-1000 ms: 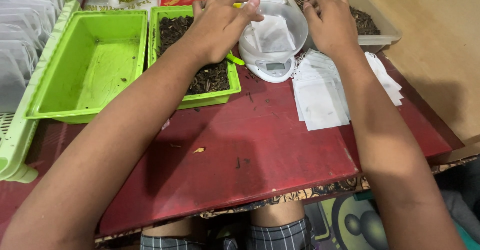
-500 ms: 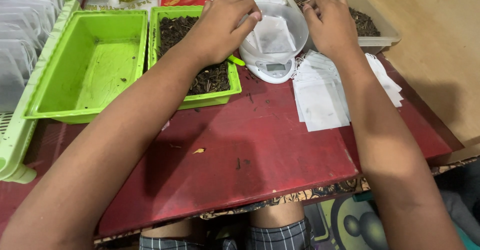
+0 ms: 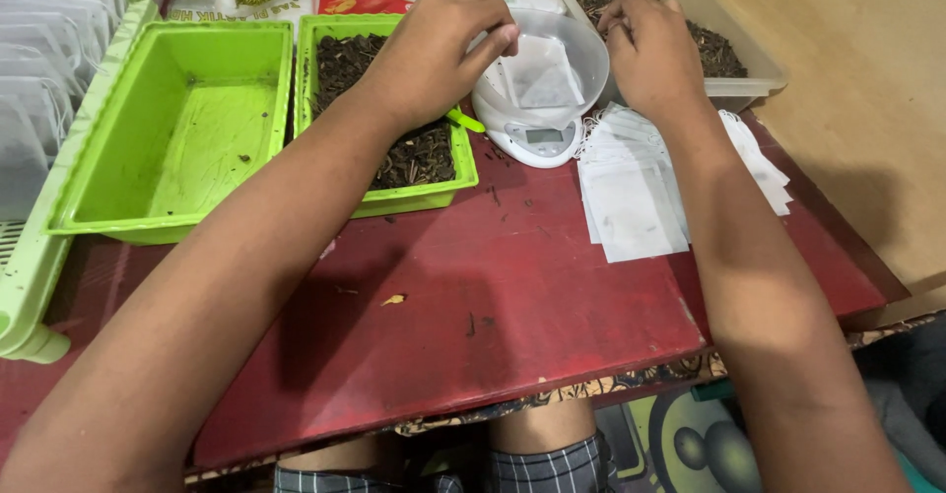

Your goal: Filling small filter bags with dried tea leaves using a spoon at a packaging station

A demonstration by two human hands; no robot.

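Note:
A white bowl [image 3: 589, 60] sits on a small white digital scale [image 3: 540, 138] at the back of the red table [image 3: 493, 286]. Inside the bowl lies a small white filter bag [image 3: 540, 71]. My left hand [image 3: 439, 55] reaches across the green tray of dried dark leaves [image 3: 414, 200], and its thumb and fingers pinch the bag's left corner. My right hand [image 3: 652, 60] hovers at the bowl's right rim with its fingers curled together. What they hold is hidden. A green scoop handle [image 3: 463, 119] pokes out beneath my left hand.
An empty green tray [image 3: 177, 129] stands at the left, beside a rack of filled bags [image 3: 39, 79]. A pile of empty white bags [image 3: 631, 188] lies right of the scale. Behind it is a clear tub of dried leaves [image 3: 724, 55]. Leaf crumbs dot the table.
Both hands stay at the bowl. My left fingers have shifted slightly on the bag's corner.

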